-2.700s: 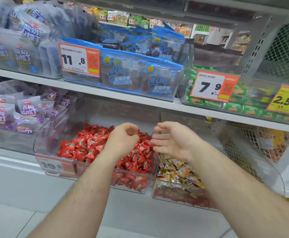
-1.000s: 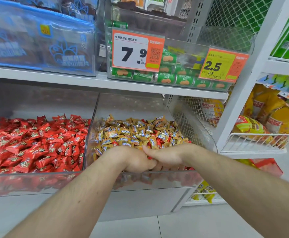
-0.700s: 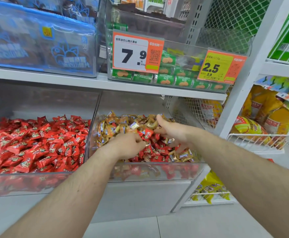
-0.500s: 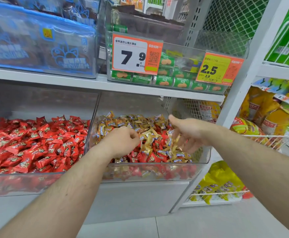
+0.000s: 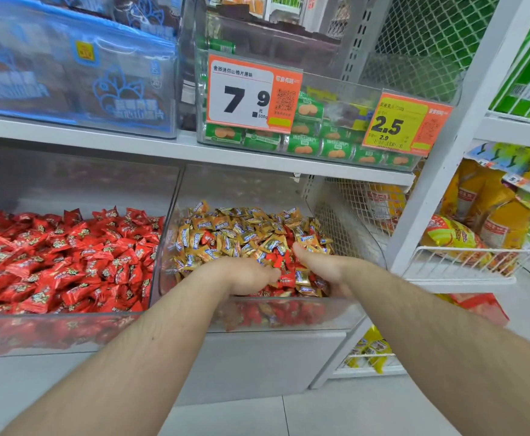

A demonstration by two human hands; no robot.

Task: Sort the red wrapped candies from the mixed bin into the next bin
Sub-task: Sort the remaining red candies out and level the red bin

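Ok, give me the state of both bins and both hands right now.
mixed bin: gold candies on top, red ones showing near the front.
red bin: filled with red candies only.
left hand: dug into the mixed candies, fingers hidden.
right hand: in the mixed bin, thumb up, fingers buried.

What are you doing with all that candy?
A person has both hands in the clear plastic bin of mixed gold and red wrapped candies. The left hand and right hand are pushed into the pile near the front, with red wrapped candies showing between them. Whether either hand grips any yet is hidden. The clear bin beside it, to the left, is full of red candies only, where the picked ones go.
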